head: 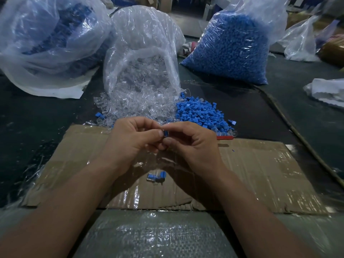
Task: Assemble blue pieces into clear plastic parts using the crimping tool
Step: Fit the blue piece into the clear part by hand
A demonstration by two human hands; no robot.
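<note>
A small blue piece (165, 133) was pinched between the curled thumbs and fingertips of the left hand (130, 140) and the right hand (193, 144), above the cardboard (260, 164). A blue pile (201, 114) and clear parts (134, 107) were heaped just beyond the hands; one blue-and-clear part (155, 177) was laid on the cardboard beneath them.

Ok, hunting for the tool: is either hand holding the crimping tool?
No, the left hand and right hand pinch a small blue piece, no tool.
</note>
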